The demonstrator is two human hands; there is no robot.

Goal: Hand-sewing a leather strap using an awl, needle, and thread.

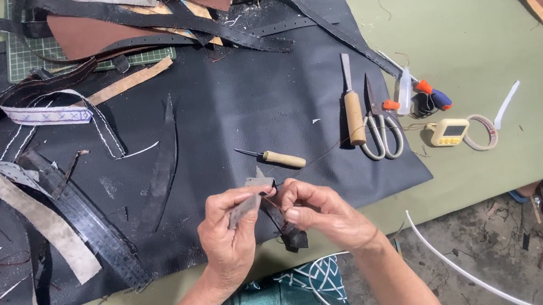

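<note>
One head-worn view, looking steeply down

The single camera sits on the person's head and faces down and forward over the near edge of the green table (471, 37), close above it; the far edge lies beyond the top border, and floor shows at lower right

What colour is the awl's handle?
Light tan wood on the awl, clearest in the head view.

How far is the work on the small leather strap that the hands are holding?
Done: several stitched straps already lie on the black leather sheet. In hand: the left hand pinches a small dark strap piece, and the right hand holds its other end where a thin thread runs off. Left: the awl, chisel and scissors lie unused; how much stitching remains cannot be told.
</note>
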